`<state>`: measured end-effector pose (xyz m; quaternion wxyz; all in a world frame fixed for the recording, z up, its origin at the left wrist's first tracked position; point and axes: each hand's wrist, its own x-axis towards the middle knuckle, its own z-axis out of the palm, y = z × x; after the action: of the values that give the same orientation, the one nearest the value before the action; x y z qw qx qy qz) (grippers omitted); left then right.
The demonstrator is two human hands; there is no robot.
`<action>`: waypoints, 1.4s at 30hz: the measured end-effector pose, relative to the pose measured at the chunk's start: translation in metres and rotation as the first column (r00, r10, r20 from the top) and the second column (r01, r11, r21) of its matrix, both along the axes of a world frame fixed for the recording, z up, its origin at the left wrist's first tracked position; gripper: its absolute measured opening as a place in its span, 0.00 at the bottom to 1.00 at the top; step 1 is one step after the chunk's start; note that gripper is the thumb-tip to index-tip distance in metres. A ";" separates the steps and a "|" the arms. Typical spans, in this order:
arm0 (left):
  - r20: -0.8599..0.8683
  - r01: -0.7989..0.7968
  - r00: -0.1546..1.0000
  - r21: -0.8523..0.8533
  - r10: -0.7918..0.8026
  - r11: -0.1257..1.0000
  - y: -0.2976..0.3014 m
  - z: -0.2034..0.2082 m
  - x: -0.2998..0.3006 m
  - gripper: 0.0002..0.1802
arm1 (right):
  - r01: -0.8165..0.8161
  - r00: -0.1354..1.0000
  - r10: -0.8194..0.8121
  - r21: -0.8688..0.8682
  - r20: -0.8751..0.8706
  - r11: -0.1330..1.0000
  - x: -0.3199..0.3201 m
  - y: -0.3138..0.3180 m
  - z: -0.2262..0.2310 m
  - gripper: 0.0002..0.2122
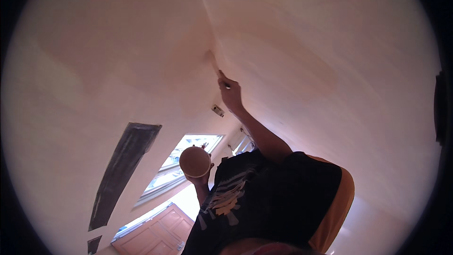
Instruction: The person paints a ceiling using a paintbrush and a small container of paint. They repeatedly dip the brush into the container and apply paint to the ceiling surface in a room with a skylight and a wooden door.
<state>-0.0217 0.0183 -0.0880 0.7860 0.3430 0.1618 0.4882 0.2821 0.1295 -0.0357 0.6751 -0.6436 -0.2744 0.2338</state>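
My right hand is raised with its fingers closed around the handle of a slim paintbrush. The brush's far end is blurred and meets the corner line between two pinkish surfaces. A darker, damp-looking patch spreads to the left of that line. Lower down, my left hand grips a round tub with a pale rim. Its round face looks beige-pink, and I cannot tell how full it is. Most of the left fingers are hidden behind the tub.
A small fitting is set in the wall below my right hand. Further left is a long dark panel. Bright windows and a brown panelled door lie behind the tub. A dark object stands at the right rim.
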 end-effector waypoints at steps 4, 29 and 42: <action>-0.014 -0.042 0.999 0.016 0.042 0.999 -0.006 0.002 0.002 0.36 | 0.064 0.995 -0.075 0.158 0.069 0.985 0.015 0.008 0.037 0.17; -0.146 -0.059 0.988 -0.046 0.051 0.997 -0.004 -0.004 -0.001 0.46 | -0.025 0.997 0.036 0.153 -0.072 0.988 0.042 -0.004 0.052 0.19; -0.020 0.050 0.998 -0.106 -0.052 0.993 0.001 0.000 0.007 0.49 | 0.127 0.991 -0.130 0.067 0.027 0.990 0.021 0.013 -0.027 0.18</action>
<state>-0.0145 0.0188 -0.0882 0.8135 0.3104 0.1874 0.4547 0.3031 0.1427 -0.0629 0.7051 -0.6412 -0.2504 0.1707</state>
